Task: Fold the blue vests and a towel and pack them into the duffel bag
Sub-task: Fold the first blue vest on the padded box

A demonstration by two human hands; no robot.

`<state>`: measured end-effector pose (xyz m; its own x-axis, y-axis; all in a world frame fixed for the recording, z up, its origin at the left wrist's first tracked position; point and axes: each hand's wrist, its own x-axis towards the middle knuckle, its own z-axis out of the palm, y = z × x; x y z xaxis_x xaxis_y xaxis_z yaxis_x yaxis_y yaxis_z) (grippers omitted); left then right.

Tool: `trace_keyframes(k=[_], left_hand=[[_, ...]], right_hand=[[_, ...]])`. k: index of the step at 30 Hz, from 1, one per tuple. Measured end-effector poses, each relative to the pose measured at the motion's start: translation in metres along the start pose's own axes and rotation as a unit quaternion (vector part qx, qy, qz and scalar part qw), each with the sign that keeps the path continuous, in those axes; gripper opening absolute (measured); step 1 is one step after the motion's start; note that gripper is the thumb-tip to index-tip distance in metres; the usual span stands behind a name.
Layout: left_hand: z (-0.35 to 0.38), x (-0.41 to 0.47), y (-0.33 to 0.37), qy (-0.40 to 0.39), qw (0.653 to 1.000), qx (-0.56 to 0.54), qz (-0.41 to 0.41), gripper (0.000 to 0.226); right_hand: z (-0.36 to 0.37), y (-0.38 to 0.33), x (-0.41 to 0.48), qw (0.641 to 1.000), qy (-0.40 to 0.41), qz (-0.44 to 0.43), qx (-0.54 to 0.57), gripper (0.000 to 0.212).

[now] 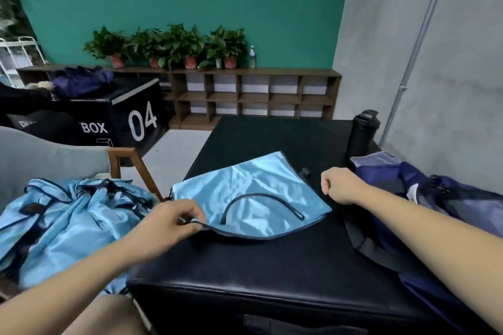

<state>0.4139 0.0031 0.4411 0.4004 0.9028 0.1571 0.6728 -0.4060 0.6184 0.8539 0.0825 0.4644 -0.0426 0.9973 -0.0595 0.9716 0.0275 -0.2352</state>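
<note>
Blue vest (245, 193) lies flat, folded, mid-surface (272, 266), dark trim loop on top. Left hand (168, 223) reaches in low from the near left, grip pinched on the vest's near-left trimmed edge, lifting it slightly. Right hand (340, 185) hovers off the vest's right corner, grip curled together, holding nothing. Navy duffel bag (435, 198) sits on the surface's right side, beside the right forearm. Black bottle (363, 130) stands at the far right corner. Pile of vests (68, 220) heaped on the grey chair (40, 155) to the left.

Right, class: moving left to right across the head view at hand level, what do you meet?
First the pile of blue vests → left hand → flat blue vest → right hand → duffel bag.
</note>
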Motion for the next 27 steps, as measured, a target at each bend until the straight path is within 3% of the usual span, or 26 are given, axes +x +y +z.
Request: trace_keyframes(k=[6, 9, 13, 27], left_hand=[[0.036, -0.035, 0.006, -0.054, 0.995, 0.057, 0.061, 0.024], [0.045, -0.044, 0.010, -0.065, 0.993, 0.057, 0.076, 0.023], [0.062, -0.054, 0.018, -0.085, 0.991, 0.036, 0.092, 0.017], [0.130, -0.053, 0.063, -0.062, 0.990, -0.020, 0.125, 0.010]], right_hand=[[0.043, -0.007, -0.020, 0.997, 0.051, -0.001, 0.061, 0.019], [0.065, -0.010, -0.026, 0.999, 0.018, -0.040, 0.003, 0.005], [0.077, -0.015, -0.025, 0.995, -0.003, -0.045, -0.088, 0.019], [0.073, -0.029, 0.020, 0.989, 0.008, -0.011, -0.148, 0.029]])
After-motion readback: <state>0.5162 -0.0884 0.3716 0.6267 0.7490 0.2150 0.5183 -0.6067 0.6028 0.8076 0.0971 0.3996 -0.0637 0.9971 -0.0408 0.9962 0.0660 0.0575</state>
